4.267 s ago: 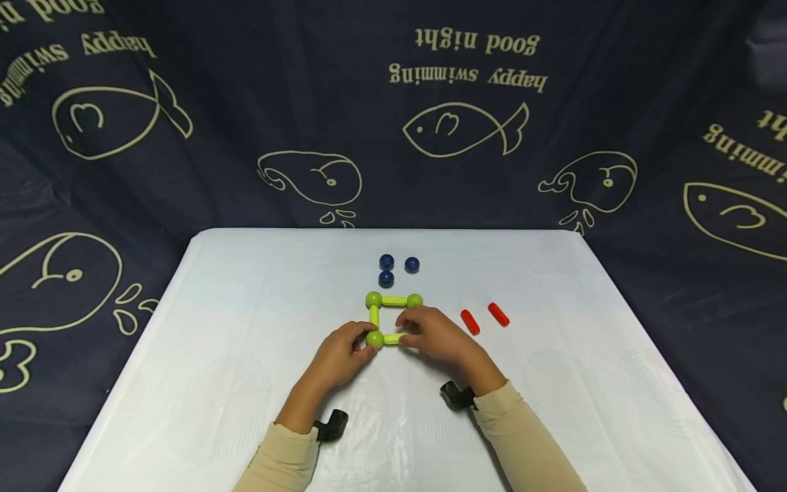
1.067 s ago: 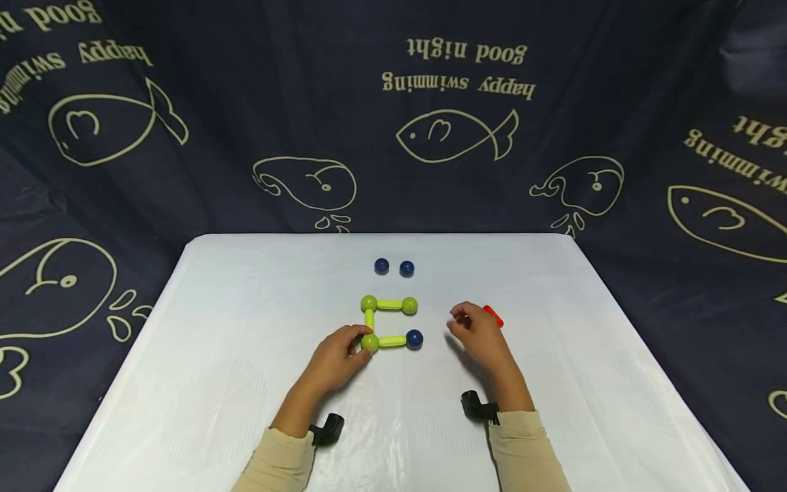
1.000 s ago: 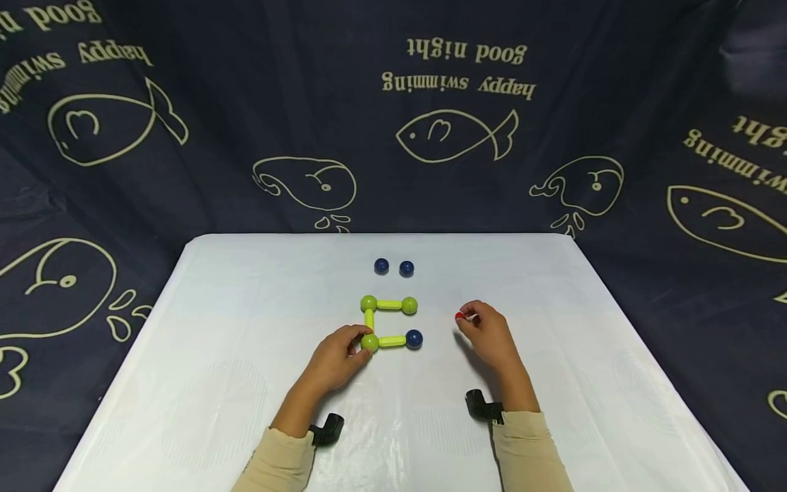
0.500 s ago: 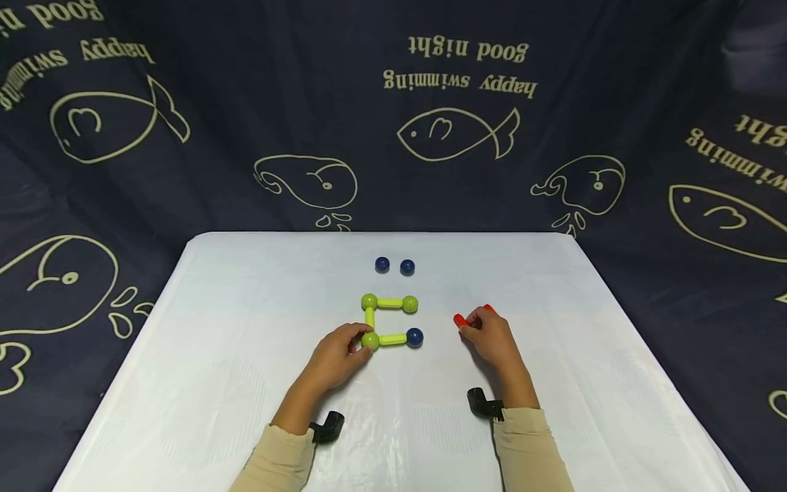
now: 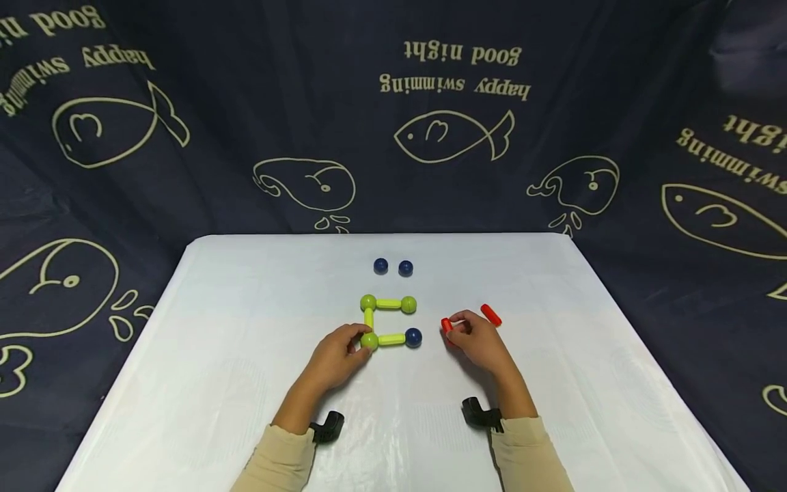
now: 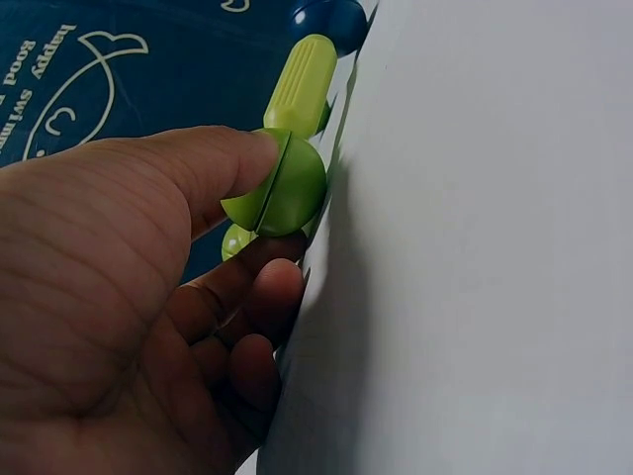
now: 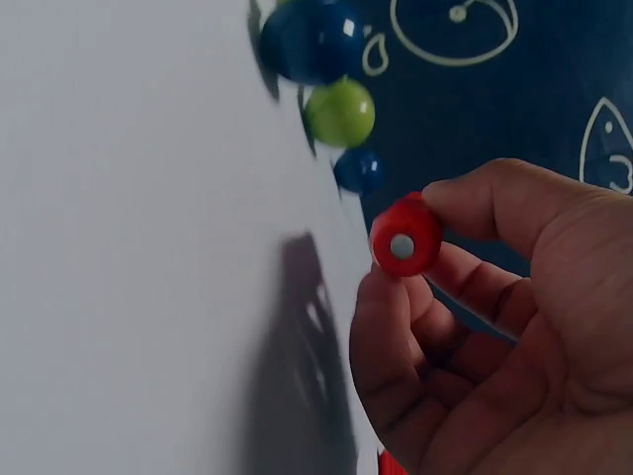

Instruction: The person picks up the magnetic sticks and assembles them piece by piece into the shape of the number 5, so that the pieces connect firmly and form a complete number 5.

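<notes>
A gap is lying between my red rod and the nearest blue ball; yellow-green rods are blocking farther left.

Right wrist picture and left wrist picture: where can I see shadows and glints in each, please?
Right wrist view: a dark shadow on the white table beside the right hand, and a glint on the largest blue ball; left wrist view: a softer grey shadow beside the left hand, and a glint on the same ball at the top edge.

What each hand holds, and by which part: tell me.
The right hand pinches a red stick by its sides; the left hand pinches the near green ball by opposite sides.
</notes>
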The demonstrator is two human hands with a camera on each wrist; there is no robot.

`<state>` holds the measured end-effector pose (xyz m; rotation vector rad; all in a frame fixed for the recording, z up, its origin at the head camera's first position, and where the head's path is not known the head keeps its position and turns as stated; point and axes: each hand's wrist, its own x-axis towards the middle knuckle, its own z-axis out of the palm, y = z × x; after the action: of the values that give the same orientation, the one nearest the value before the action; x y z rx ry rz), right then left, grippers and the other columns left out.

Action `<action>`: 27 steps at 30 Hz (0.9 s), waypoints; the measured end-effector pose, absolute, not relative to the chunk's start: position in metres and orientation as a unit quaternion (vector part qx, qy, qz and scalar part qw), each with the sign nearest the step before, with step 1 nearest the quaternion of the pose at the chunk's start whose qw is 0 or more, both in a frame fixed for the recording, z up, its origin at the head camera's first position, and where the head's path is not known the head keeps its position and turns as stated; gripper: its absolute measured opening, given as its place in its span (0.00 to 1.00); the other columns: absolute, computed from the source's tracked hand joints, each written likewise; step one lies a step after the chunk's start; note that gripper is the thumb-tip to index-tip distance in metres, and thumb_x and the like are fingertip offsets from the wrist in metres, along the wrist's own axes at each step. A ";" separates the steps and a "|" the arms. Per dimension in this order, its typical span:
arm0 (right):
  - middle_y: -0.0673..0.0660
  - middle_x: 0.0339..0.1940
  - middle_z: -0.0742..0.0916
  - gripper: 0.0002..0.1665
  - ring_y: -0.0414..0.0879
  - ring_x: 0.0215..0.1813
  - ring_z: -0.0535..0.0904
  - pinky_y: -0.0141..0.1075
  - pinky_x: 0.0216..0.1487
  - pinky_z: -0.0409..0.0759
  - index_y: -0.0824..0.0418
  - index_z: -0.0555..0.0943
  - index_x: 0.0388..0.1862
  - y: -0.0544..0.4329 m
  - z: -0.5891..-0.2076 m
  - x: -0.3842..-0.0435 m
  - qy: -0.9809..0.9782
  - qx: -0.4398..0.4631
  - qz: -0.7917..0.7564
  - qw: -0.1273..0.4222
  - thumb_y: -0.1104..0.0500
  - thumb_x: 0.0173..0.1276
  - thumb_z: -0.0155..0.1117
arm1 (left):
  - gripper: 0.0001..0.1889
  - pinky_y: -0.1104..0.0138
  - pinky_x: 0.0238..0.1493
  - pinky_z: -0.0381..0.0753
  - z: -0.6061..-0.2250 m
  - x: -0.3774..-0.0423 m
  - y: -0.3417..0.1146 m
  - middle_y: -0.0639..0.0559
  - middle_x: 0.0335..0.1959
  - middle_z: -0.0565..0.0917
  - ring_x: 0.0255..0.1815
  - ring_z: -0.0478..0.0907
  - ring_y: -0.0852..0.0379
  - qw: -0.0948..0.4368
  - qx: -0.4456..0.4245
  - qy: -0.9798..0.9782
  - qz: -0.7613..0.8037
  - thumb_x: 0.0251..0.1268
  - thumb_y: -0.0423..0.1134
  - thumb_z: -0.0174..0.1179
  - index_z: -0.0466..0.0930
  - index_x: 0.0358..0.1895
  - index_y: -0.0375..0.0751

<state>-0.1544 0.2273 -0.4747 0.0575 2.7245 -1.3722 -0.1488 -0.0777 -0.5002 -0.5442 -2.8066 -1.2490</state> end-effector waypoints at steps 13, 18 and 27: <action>0.52 0.21 0.79 0.15 0.44 0.24 0.72 0.36 0.30 0.71 0.64 0.79 0.47 0.201 -0.471 -0.136 0.860 -0.056 -0.485 0.149 0.67 0.60 0.60 | 0.17 0.63 0.33 0.71 -0.497 -0.146 -0.078 0.53 0.34 0.78 0.29 0.70 0.60 0.001 -0.163 -0.899 -0.407 0.62 0.37 0.68 0.81 0.55 0.45; 0.51 0.20 0.78 0.16 0.43 0.23 0.71 0.36 0.30 0.70 0.64 0.79 0.46 0.193 -0.475 -0.137 0.862 -0.070 -0.477 0.158 0.67 0.56 0.62 | 0.17 0.63 0.33 0.71 -0.498 -0.147 -0.078 0.52 0.34 0.79 0.29 0.70 0.60 0.005 -0.165 -0.897 -0.410 0.62 0.36 0.68 0.81 0.54 0.45; 0.50 0.19 0.79 0.15 0.42 0.23 0.72 0.35 0.28 0.69 0.62 0.78 0.45 0.186 -0.479 -0.135 0.863 -0.049 -0.481 0.149 0.66 0.57 0.64 | 0.17 0.64 0.33 0.71 -0.499 -0.148 -0.077 0.53 0.34 0.78 0.30 0.70 0.60 0.010 -0.171 -0.898 -0.406 0.62 0.36 0.68 0.81 0.55 0.44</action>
<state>-0.1347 0.1862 -0.4788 -0.1419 2.4799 -1.3831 -0.1485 -0.0770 -0.4993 -0.5343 -2.8026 -1.2687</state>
